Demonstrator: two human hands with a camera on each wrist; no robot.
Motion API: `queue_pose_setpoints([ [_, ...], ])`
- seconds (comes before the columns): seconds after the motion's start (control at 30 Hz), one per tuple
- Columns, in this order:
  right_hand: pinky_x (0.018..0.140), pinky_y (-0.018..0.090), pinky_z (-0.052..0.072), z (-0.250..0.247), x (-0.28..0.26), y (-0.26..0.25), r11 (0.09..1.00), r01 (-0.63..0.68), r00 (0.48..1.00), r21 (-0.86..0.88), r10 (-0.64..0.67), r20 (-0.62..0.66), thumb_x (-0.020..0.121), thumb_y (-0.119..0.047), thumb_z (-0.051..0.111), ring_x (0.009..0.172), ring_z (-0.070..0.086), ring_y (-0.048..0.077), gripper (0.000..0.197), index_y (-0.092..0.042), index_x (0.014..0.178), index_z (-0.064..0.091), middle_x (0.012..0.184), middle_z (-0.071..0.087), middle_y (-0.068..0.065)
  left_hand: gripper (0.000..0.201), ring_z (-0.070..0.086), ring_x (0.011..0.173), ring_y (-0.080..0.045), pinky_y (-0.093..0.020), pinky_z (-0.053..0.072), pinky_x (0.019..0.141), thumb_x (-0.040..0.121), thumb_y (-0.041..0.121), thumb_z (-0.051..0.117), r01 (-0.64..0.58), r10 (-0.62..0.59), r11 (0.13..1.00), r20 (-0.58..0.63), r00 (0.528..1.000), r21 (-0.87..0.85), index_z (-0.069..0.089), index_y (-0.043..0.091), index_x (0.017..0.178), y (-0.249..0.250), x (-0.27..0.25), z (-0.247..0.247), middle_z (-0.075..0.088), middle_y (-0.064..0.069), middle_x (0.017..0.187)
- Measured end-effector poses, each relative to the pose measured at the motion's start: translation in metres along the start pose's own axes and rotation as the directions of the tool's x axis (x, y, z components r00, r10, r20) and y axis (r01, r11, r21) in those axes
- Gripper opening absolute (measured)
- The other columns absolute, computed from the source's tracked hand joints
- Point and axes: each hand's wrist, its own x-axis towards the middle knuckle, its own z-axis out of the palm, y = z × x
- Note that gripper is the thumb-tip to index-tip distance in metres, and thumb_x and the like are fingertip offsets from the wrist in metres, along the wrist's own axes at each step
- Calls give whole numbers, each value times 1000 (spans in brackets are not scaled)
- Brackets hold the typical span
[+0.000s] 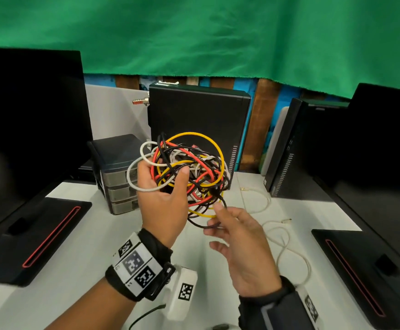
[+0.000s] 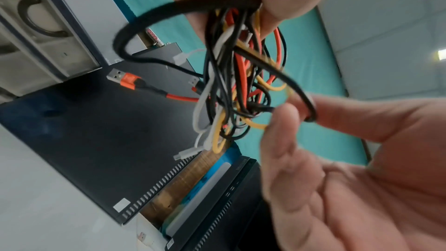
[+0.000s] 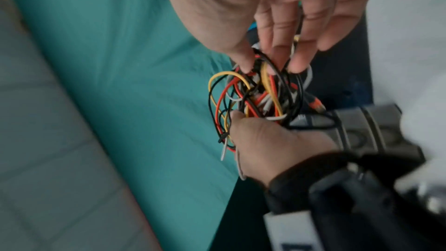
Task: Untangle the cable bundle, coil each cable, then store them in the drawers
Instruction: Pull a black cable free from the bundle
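We hold the cable bundle [image 1: 191,172] up above the white table [image 1: 75,282], a loose round knot of thin cords: smooth yellow and red ones, matte black ones, and a braided-looking white one looping out past our fingers. Our left hand [image 1: 162,191] has its fingers and thumb curled round one side of the knot. Our right hand [image 1: 239,244] reaches in from below and to the right, thumb and forefinger pinching a black cable [image 1: 220,203] that arcs out of the bundle's underside; its other fingers lie loosely spread. The two hands are close, joined only by the cords.

In the left wrist view a red cord with an orange-collared metal USB plug [image 2: 120,78] sticks out of the tangle.

Beyond our left hand stands the small drawer unit [image 1: 115,172], dark flat top over grey translucent drawers, all closed. Behind the bundle stands a boxy black computer case [image 1: 194,110] with a slotted vent along one edge. To the right of our right hand a thin white cable [image 1: 282,236] lies in slack curves on the table. Flat black monitor stands [image 1: 27,236] with a red-outlined slot sit to either side, and crumpled green cloth [image 1: 218,32] hangs at the back.
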Motion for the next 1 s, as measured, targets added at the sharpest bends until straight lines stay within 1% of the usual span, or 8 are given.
queue_pose_setpoints([
  [0.13,66,25,47,-2,-5,-9,965,258,962,-50,-251,108,92,-15,66,71,63,12,11,-8,85,69,80,76,8,38,69,107,-11,-38,58,92,91,15,71,230,-233,971,-52,971,-59,56,22,125,-17,5,-1,72,5,114],
  [0.27,60,20,46,-3,-13,-5,890,453,873,-59,-429,234,81,-24,79,65,60,10,14,-18,73,69,75,73,7,29,75,89,-25,-38,62,66,98,15,62,558,-578,773,27,815,-301,61,15,127,-25,14,-1,75,-11,108],
  [0.4,50,28,40,-28,-6,0,956,269,942,120,-287,176,55,-50,86,55,49,20,46,-15,78,67,59,54,13,29,75,89,-33,-44,62,67,103,24,54,617,-605,712,155,781,-336,61,14,129,-17,23,-7,75,-17,105],
  [0.5,49,27,40,-45,-5,2,949,224,967,-221,-189,170,53,-57,86,51,47,18,48,-21,81,71,57,51,7,32,73,102,-33,-52,60,85,102,26,54,583,-550,733,198,811,-350,60,16,132,-9,24,-6,73,-14,117],
  [0.6,58,20,40,-46,-1,9,591,268,963,-761,-167,210,73,-56,79,53,47,5,32,-33,93,73,55,49,-10,34,72,105,-31,-49,59,88,101,24,56,602,-536,722,274,799,-342,58,15,134,-3,13,0,72,-12,119],
  [0.7,74,26,48,-42,2,11,133,290,924,-948,-296,242,89,-50,67,88,63,9,19,-37,102,74,89,68,-14,39,68,113,-33,-49,58,92,97,24,58,660,-545,676,380,747,-327,58,14,134,1,5,5,70,-15,123],
  [0.9,94,43,45,-71,13,-2,16,394,762,-919,-564,317,75,-27,85,111,59,22,13,-35,79,76,111,69,-10,63,60,114,-46,-51,51,97,77,5,61,716,-453,616,597,663,-328,45,-4,138,-1,11,-5,60,-29,124],
  [1.0,108,42,36,-74,9,-13,8,441,752,-897,-549,365,87,-30,75,78,61,3,7,-35,83,70,92,72,-20,50,65,108,-30,-44,54,96,82,-1,60,667,-354,675,656,667,-314,51,9,131,-2,7,-5,63,-17,117],
])
